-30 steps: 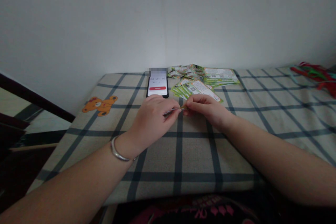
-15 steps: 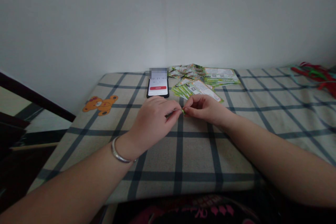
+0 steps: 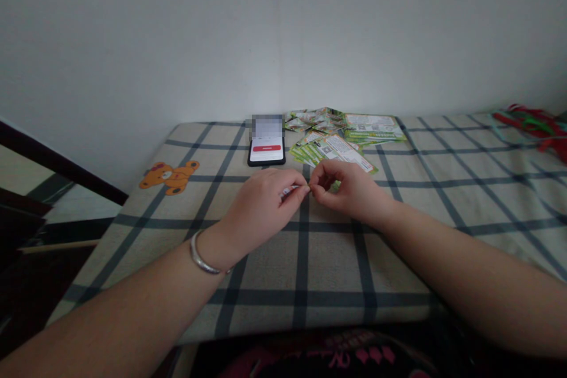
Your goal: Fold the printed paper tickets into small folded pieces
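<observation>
My left hand [image 3: 266, 198], with a silver bangle at the wrist, pinches a small folded piece of printed paper [image 3: 289, 191]. Most of that paper is hidden by my fingers. My right hand [image 3: 349, 189] meets it fingertip to fingertip, thumb and forefinger pinched at the paper's other end, and a bit of green shows inside its curled fingers. Just beyond the right hand lies a fan of green-and-white printed leaflets [image 3: 349, 152]. Behind them are several folded leaflets [image 3: 316, 121] in a heap, and more flat leaflets [image 3: 374, 124] beside that heap.
A phone [image 3: 266, 153] with a lit screen lies beyond my left hand. The checked tablecloth [image 3: 266, 289] bears an orange bear figure [image 3: 170, 177] at left. A red and green tangled bundle [image 3: 535, 124] lies far right. A pale wall [image 3: 221, 35] rises behind the table.
Both hands stay together over the same spot. The right fingers have curled more and shifted slightly along the paper's edge, and the left hand has dropped a little. The leaflets and phone have not moved.
</observation>
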`<act>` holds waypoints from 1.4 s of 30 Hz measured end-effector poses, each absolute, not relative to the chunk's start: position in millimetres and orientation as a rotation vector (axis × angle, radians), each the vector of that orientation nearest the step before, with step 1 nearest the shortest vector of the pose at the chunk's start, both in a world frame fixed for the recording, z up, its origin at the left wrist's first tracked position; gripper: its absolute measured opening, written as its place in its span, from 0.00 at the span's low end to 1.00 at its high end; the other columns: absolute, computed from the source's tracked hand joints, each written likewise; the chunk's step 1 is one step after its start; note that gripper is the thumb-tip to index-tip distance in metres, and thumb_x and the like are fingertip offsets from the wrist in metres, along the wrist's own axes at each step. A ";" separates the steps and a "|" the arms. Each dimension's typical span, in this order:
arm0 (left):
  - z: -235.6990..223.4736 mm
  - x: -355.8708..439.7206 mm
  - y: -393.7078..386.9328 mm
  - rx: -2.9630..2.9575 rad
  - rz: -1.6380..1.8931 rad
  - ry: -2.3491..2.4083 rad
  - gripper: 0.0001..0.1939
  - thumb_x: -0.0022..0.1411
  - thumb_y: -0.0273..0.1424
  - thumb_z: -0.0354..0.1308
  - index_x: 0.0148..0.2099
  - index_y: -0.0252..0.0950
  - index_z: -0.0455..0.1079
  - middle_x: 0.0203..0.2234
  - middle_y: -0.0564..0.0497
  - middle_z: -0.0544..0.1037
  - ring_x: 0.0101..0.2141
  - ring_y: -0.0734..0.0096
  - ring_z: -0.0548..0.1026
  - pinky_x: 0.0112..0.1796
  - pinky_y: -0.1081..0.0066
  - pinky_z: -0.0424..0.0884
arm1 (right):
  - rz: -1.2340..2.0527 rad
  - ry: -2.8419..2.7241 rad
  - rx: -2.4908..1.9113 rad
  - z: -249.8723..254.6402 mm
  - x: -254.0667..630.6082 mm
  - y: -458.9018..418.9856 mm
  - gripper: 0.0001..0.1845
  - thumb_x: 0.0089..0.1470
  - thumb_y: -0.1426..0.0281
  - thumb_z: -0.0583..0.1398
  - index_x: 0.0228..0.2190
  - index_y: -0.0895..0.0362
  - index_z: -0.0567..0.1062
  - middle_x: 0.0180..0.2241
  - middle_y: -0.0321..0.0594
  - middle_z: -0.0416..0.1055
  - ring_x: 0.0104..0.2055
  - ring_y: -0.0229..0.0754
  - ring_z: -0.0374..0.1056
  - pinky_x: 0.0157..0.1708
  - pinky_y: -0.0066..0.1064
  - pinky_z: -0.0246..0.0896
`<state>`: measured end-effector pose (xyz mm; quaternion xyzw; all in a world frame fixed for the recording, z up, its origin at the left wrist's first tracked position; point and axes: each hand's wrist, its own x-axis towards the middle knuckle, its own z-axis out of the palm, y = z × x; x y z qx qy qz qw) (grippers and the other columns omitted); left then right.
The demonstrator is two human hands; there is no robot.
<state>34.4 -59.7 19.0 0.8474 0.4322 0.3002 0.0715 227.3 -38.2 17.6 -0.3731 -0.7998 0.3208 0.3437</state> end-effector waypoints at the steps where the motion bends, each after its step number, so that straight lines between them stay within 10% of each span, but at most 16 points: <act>1: 19.0 34.3 -59.6 2.544 0.906 1.290 0.06 0.65 0.29 0.54 0.35 0.37 0.71 0.28 0.53 0.76 0.32 0.68 0.73 0.34 0.68 0.65 | 0.768 -2.095 -0.972 18.2 226.9 -39.7 0.01 0.48 0.73 0.59 0.26 0.55 0.71 0.25 0.34 0.70 0.28 0.35 0.65 0.30 0.29 0.61; 42: 22.7 31.7 -51.6 2.309 1.032 1.268 0.03 0.60 0.29 0.58 0.37 0.37 0.72 0.28 0.55 0.77 0.28 0.74 0.73 0.29 0.75 0.67 | 0.922 -1.842 -1.029 12.6 233.1 -25.4 0.04 0.50 0.68 0.59 0.27 0.55 0.70 0.27 0.35 0.70 0.31 0.37 0.65 0.31 0.30 0.59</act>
